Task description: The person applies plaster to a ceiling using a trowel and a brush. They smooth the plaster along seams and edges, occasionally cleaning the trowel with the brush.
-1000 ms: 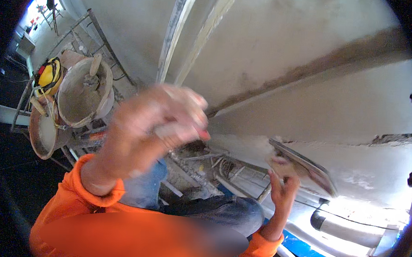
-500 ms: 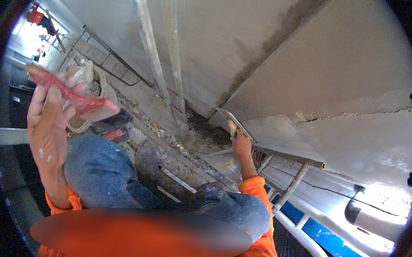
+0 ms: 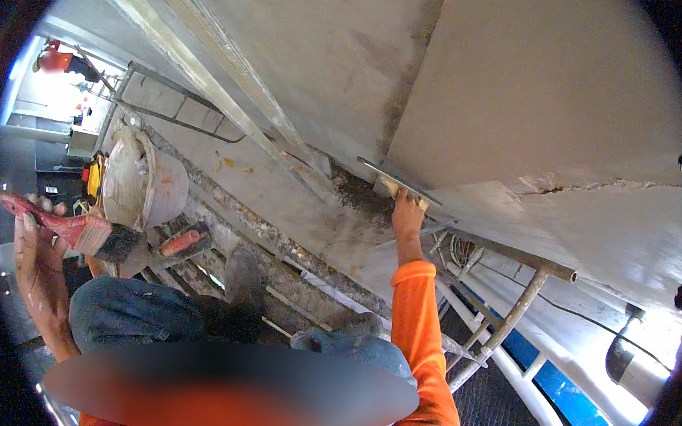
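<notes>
The fingers of the left hand (image 3: 34,262) are wrapped around the red handle of a wide brush (image 3: 74,230), whose pale ferrule and dark, wet bristles stick out to the right, just in front of a plaster-caked bucket (image 3: 143,185). The fingers of the right hand (image 3: 406,212) are closed on the handle of a flat steel trowel (image 3: 399,182), though the grip itself is mostly hidden behind the hand. The trowel's thin blade lies against the rough grey plaster wall (image 3: 532,92), at the dark, damp seam between two smoother pale panels. A straight metal strip (image 3: 232,91) runs diagonally up the wall. Below, a crusted scaffold tube (image 3: 278,244) and bent railing (image 3: 513,314) are spattered with mortar. An orange sleeve (image 3: 420,325) covers the right forearm; jeans-clad knees show beneath, partly blurred. The left edge is dim and hard to read.
</notes>
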Tool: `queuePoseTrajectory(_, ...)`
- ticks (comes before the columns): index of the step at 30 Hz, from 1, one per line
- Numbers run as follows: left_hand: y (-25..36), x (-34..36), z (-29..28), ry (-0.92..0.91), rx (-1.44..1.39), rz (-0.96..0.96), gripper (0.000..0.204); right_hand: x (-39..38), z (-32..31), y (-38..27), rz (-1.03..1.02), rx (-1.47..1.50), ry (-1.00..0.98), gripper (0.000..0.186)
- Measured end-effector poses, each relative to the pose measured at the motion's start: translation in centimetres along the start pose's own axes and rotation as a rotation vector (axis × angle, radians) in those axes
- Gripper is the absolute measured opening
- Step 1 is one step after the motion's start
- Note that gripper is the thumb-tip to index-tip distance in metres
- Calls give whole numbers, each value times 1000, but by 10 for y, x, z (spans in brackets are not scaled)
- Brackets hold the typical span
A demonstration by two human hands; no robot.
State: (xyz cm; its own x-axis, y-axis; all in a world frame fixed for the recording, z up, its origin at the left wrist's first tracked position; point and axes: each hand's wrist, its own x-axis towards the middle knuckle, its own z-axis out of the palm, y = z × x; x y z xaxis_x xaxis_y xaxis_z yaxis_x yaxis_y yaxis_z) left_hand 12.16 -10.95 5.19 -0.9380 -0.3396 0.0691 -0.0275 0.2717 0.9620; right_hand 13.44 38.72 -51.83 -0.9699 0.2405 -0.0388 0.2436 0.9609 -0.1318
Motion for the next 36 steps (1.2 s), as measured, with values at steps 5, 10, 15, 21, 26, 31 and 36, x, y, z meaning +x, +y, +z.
queuePoseTrajectory(5, 2, -1, 3, -22, 71, 42, 47, 13, 9, -2, 39, -47, -40, 26)
queuePoseTrajectory(10, 7, -2, 7, -38, 114, 36, 43, 18, 14, -2, 46, -44, 41, 27)
queuePoseTrajectory(15, 8, -4, 12, -66, 64, 34, 41, 17, 6, 0, 64, 12, 14, 22)
queuePoseTrajectory(21, 11, -9, 18, -51, 16, 21, 42, 16, -19, -3, 34, 101, 106, 19)
queuePoseTrajectory(26, 13, -15, 23, -80, -19, 51, 40, 12, -65, -11, 50, 124, 0, 23)
queuePoseTrajectory(31, 15, -22, 28, -109, -40, 65, 40, 9, -126, -23, 46, 189, 37, 34)
queuePoseTrajectory(36, 17, -25, 33, -131, -81, 73, 41, 3, -191, -32, 52, 243, 94, 43)
